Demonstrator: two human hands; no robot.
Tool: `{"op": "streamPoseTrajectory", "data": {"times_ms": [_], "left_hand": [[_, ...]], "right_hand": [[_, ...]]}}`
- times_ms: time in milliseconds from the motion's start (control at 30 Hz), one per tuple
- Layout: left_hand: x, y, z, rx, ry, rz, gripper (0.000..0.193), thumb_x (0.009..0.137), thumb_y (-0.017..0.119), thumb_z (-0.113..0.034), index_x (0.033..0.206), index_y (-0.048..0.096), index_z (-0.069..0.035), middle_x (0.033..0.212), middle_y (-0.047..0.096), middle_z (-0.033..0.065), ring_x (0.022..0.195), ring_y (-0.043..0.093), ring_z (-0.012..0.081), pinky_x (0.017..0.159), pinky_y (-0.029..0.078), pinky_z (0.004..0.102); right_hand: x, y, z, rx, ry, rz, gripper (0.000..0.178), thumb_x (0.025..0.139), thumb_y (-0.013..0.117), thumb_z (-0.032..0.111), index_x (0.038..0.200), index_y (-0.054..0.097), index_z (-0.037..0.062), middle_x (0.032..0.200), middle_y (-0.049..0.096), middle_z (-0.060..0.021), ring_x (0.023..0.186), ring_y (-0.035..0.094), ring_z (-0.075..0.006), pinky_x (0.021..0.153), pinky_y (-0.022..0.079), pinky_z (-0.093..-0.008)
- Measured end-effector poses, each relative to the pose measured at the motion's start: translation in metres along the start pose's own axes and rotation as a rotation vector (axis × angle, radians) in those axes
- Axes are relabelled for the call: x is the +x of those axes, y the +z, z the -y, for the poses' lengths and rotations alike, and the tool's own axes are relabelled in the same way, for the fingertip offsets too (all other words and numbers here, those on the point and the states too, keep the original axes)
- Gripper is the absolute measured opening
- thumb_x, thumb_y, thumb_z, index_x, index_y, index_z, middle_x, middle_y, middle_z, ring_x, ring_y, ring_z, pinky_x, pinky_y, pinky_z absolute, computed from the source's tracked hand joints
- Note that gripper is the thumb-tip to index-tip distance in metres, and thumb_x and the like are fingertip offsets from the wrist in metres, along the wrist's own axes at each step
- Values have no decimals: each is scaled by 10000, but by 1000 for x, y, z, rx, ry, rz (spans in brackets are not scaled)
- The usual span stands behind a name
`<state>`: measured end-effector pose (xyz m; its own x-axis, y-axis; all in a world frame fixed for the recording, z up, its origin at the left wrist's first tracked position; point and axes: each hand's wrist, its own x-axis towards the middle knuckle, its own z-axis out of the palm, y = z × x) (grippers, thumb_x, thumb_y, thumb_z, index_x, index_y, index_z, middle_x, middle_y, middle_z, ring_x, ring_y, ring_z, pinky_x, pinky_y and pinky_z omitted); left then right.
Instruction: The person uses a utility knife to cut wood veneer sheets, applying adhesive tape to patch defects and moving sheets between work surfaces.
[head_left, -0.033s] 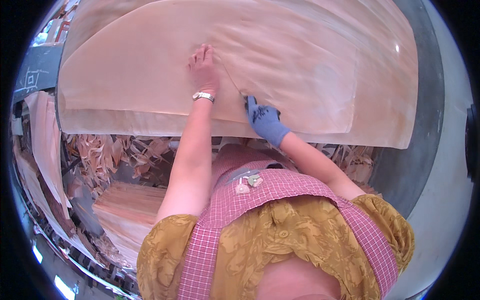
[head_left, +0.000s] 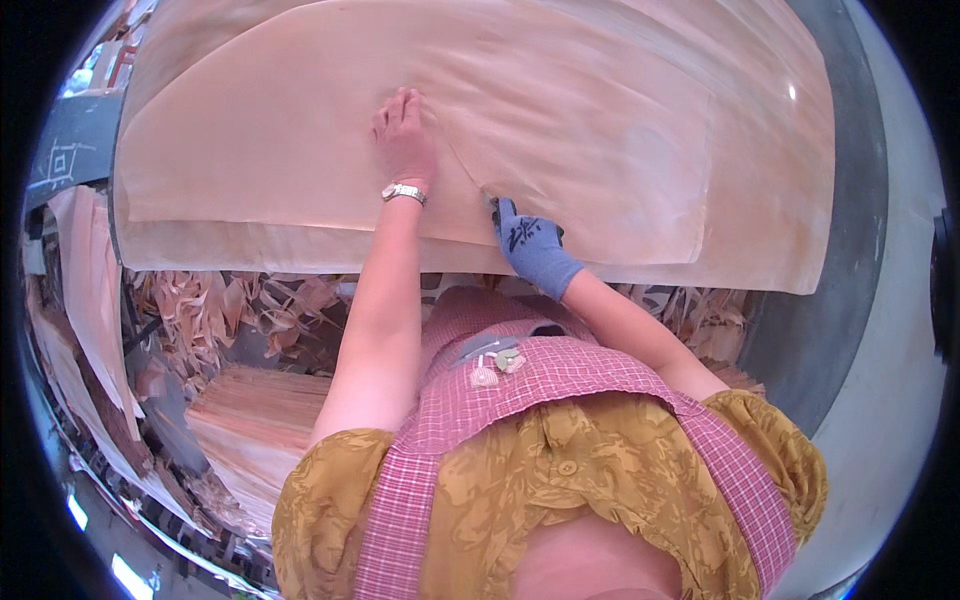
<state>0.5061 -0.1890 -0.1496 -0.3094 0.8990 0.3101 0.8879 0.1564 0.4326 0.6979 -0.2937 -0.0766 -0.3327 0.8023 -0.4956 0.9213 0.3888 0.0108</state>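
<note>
Wood sheet (head_left: 290,150) lies on a bigger sheet (head_left: 770,235). Hardly anything has changed; the thin line (head_left: 458,155) looks about as long. Left hand (head_left: 404,140) lies flat, fingers together. Gloved right hand (head_left: 532,246) pinches a small tool (head_left: 488,195), too blurry to name.

Free sheet (head_left: 620,170) beyond gloved hand (head_left: 533,245)

A broad, pinkish-tan lower sheet (head_left: 768,225) lay spread across a dark grey work surface (head_left: 856,150), its near and right margins showing beneath a thin upper sheet (head_left: 270,150), which rippled toward the right and bore a slender slanting line (head_left: 457,152) near its middle.
</note>
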Motion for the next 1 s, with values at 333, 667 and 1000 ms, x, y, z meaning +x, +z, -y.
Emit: {"op": "streamPoseTrajectory", "data": {"times_ms": [333,667,1000], "left_hand": [[-43,27,-65,111,157,71,503,947,518,-297,1431,454,-175,1480,440,31,1366,376,277,1173,193,528],[-39,33,-56,147,181,41,503,953,506,-301,1442,445,-204,1488,430,9,1373,365,262,1167,197,532],[-42,26,-76,124,104,-29,442,914,569,-272,1335,516,-145,1385,492,59,1317,412,241,1125,254,534]], "right_hand": [[-74,31,-134,38,-226,41,286,892,543,180,1156,466,98,758,698,-146,691,708,-329,566,533,-486],[-133,30,-411,-294,-373,-43,225,918,522,205,1102,641,255,846,677,-56,778,664,-266,731,498,-427],[88,-83,-247,139,-631,-458,164,965,537,203,1063,595,86,944,653,-162,818,643,-358,665,508,-461]]}}
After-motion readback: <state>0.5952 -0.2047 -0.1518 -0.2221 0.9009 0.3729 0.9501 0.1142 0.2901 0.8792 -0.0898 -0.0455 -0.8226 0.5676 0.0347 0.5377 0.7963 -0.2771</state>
